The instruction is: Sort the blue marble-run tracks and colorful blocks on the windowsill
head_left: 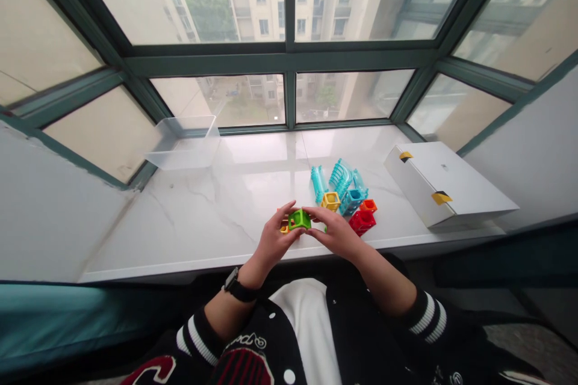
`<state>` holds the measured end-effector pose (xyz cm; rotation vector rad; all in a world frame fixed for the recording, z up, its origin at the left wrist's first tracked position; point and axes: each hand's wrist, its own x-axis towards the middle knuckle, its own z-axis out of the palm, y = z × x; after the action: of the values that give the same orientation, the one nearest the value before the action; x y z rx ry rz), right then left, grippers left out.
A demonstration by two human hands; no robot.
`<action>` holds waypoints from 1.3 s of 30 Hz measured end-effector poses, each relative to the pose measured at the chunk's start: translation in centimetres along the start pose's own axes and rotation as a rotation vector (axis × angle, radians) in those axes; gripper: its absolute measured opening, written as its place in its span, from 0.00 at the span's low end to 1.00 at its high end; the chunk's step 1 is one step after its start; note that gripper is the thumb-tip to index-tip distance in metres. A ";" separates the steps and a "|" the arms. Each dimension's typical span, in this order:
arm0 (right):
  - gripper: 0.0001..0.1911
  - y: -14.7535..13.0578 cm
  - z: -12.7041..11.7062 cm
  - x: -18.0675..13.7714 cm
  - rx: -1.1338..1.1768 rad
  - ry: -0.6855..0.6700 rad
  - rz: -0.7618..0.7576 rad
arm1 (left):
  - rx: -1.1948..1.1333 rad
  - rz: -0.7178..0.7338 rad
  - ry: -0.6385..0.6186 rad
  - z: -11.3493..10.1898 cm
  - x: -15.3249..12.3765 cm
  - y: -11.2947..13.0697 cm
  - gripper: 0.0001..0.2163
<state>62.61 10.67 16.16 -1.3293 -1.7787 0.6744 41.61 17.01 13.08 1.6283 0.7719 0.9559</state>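
Grasped a glossy green hollow plastic cube (301,218) between the left hand (271,236) and the right hand (335,231), over the near part of a smooth white grey-veined ledge (217,204). Pinched the cube's left side with the left thumb and fingers, its right side with the right thumb and forefinger. Saw orange and yellow plastic pieces (284,229) partly hidden behind the left hand; could not tell whether held or lying loose. Glimpsed a bit of green plastic (326,229) beside the right fingers, too covered to make out.

Noted, just right and farther off, a yellow hollow plastic cube (331,201) next to a translucent teal block (351,201) with cut-out sides. Found beyond these a straight ribbed teal channel (318,183), a curved ribbed teal channel (341,174) and a smaller see-through teal piece (360,184). Saw a small orange-red hollow cube (369,206) close to a larger glossy red block (362,222) on the near right of the group.

Noticed a thin-walled clear plastic bin (185,153) far left, and a matte white box (451,183) with yellow-and-black tabs at right.
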 end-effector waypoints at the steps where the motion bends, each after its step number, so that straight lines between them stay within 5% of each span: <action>1: 0.27 0.1 -0.1 -0.2 0.021 0.025 0.002 | -0.016 0.011 -0.006 0.1 -0.1 0.0 0.34; 4: 0.27 0.5 0.0 -0.5 0.140 0.100 0.020 | -0.068 0.001 -0.030 0.3 -0.3 -0.3 0.37; 11: 0.30 1.4 0.4 -1.0 0.334 0.107 0.049 | -0.142 -0.025 -0.048 0.5 -0.8 -0.6 0.27; 21: 0.17 0.0 -0.8 -1.5 -0.019 0.151 -0.092 | -0.016 0.069 0.007 0.8 -1.1 -0.2 0.25; 28: 0.27 -0.5 -2.6 -2.1 0.008 0.093 -0.020 | 0.125 0.158 -0.073 1.4 -1.1 0.6 0.25; 39: 0.25 -0.3 -8.1 -3.9 -0.298 -0.022 0.018 | 0.107 0.185 -0.210 4.8 0.4 0.0 0.32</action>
<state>69.75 6.51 19.65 -1.5397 -1.9432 0.4456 46.00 15.20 12.54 1.8849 0.5431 0.8660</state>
